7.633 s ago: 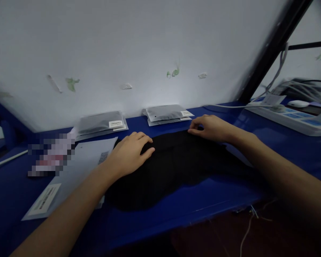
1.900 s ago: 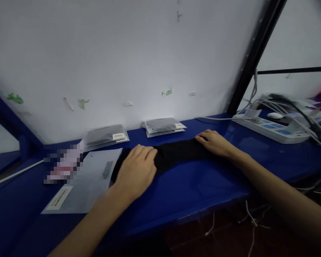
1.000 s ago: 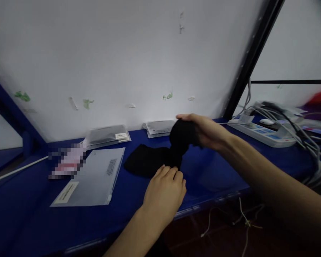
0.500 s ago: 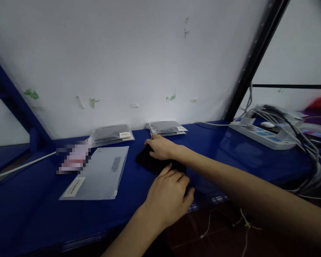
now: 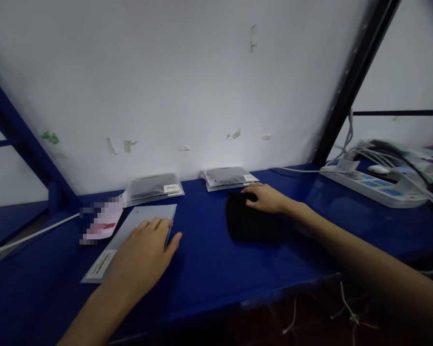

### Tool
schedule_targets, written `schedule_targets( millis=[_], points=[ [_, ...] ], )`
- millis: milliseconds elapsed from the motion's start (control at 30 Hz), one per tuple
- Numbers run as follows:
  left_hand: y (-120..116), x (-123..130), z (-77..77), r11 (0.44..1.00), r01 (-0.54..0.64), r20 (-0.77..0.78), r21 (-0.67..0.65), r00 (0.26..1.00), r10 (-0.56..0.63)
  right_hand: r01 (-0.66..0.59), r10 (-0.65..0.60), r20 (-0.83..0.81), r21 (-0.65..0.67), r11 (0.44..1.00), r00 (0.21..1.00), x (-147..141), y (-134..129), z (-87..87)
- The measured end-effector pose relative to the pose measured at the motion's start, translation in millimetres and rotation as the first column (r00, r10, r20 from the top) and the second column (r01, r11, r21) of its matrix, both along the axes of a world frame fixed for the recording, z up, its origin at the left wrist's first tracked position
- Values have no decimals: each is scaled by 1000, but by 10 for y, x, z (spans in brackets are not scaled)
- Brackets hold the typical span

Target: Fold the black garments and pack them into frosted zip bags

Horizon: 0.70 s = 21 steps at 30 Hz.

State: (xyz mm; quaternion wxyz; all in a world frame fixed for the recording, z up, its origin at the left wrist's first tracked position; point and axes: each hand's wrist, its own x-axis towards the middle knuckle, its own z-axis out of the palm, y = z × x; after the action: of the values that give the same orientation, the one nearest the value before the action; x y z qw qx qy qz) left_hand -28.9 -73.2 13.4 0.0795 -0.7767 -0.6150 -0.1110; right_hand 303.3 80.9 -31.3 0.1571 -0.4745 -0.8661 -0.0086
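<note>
Over a flat frosted zip bag [image 5: 155, 211] is my left hand [image 5: 144, 250], its fingers stretched out and its thumb apart. The hand covers much of the bag; whether it touches the bag I cannot tell. A white label shows at the bag's near left corner. Farther right, a folded black cloth [image 5: 252, 223] lies on the blue table [image 5: 205, 269]. My right hand [image 5: 265, 197] has its fingers curled on the cloth's far edge, gripping it there.
Two filled frosted bags with labels, one at the left [image 5: 151, 187] and one in the middle [image 5: 229, 177], lie against the white wall [image 5: 202, 86]. A pink item [image 5: 106, 216], partly pixelated, is at the left. A white power strip [image 5: 375, 187] with tangled cables stands at the right.
My left hand has moved left from the black cloth to over the flat zip bag. My right hand and the cloth have shifted right, and the cloth now shows more fully.
</note>
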Motion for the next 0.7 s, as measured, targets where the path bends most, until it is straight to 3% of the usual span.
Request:
schedule_targets(
  millis=[100,233,367,467,600,700],
  points=[
    [15,-156,12,983,-62,-107,-174,993,44,46,-45,-59,17,999,997,55,3,-65],
    [-6,-43,-21,970,113,-44,-214,991,-125,30,-32,-81,-30,999,996,141,-19,-41],
    [113,191,16,919,330,10,-214,942,-336,7,-10,-96,-38,999,995,229,-62,-14],
    [361,309,24,893,405,-10,-195,910,-415,9,-12,-81,-43,999,997,243,-92,-10],
    [729,336,-67,907,412,-35,-91,909,-416,35,-39,-61,-64,997,997,223,-112,-5],
    [856,290,-157,928,369,27,-48,929,-368,32,-36,-42,-74,997,998,224,-118,4]
  ],
)
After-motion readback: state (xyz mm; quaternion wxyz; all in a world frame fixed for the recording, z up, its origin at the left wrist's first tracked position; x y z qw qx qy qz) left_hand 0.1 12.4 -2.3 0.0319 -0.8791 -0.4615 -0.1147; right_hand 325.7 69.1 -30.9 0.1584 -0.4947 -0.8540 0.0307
